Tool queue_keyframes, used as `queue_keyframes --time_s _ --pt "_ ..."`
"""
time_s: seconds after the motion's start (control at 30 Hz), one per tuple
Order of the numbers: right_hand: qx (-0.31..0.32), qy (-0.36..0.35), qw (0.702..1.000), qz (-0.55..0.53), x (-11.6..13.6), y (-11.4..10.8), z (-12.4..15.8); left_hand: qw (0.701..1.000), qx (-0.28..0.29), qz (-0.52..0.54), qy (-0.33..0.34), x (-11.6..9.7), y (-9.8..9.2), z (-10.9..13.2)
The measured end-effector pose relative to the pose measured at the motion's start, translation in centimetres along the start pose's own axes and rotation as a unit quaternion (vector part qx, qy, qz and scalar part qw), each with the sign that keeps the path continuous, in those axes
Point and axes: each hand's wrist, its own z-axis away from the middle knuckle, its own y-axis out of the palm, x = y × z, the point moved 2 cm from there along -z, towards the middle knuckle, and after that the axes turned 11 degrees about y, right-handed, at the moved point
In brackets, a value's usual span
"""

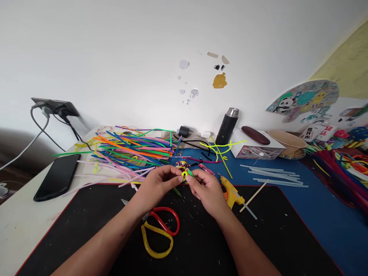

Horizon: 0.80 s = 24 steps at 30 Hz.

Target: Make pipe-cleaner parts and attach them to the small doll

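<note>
Head view showed the left hand (157,186) and right hand (207,190) pinching a small yellow ring (184,175) just below the frame's centre, seemingly gripped from both sides for steadiness, while scissors (157,230) lay lower left of centre, presumably within easy reach.

White wall (129,57) with a dark socket panel (54,104), behind a white-and-blue tabletop (310,209).
</note>
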Motion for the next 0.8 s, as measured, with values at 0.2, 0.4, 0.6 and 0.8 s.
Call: queue_keyframes --time_s 0.2,0.4,0.6,0.8 --pt "0.003 0.002 1.0 -0.002 -0.25 -0.02 -0.11 1.0 -0.001 -0.019 -0.001 -0.2 -0.15 -0.06" --pt "0.004 0.006 1.0 -0.002 -0.18 0.02 -0.05 1.0 -0.001 -0.021 0.0 -0.12 -0.16 -0.07" --pt "-0.001 0.006 1.0 0.014 0.07 0.01 0.09 0.999 -0.008 -0.031 0.007 -0.18 0.05 -0.04" --pt "0.002 0.009 1.0 0.009 0.2 0.02 0.1 1.0 -0.01 -0.024 0.006 0.23 0.04 0.02"
